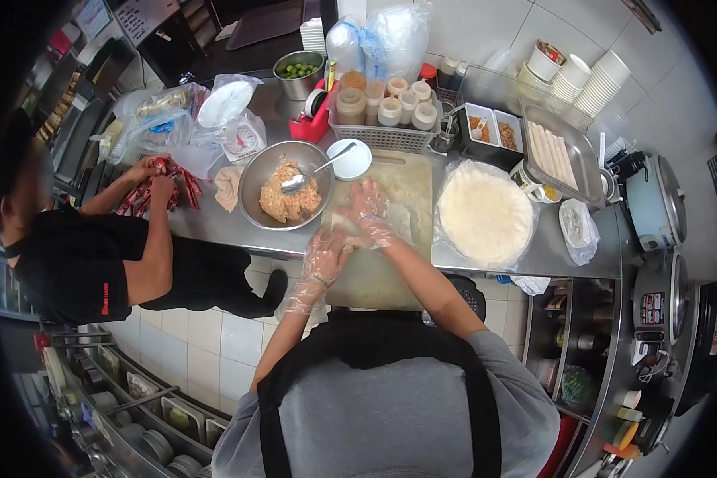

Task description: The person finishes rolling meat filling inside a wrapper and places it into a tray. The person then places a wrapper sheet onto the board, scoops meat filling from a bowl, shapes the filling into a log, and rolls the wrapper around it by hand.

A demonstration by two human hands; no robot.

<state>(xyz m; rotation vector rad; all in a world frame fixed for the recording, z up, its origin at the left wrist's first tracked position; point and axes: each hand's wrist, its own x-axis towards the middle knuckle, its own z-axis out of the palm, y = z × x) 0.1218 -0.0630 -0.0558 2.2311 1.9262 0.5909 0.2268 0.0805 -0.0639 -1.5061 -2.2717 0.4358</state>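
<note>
Both my hands wear clear plastic gloves over a cutting board (410, 171). My left hand (327, 253) lies at the board's left edge, fingers spread. Just right of it, my right hand (368, 209) rests with its fingers apart. A thin pale sheet (349, 221) lies under and between them; another pale, translucent patch (401, 221) is on the board to the right. A metal bowl (251, 187) on the left holds minced filling (283, 199) and a spoon (333, 158). Behind the board sits a small white dish (350, 162). To the right is a stack of round white wrappers (486, 213).
A co-worker (88, 255) at the left handles red packets (155, 191). Behind the board stands a basket of bottles (382, 139). A metal tray of pale rolls (551, 155) is at the back right, and a wrapped bundle (577, 229) lies right of the wrappers.
</note>
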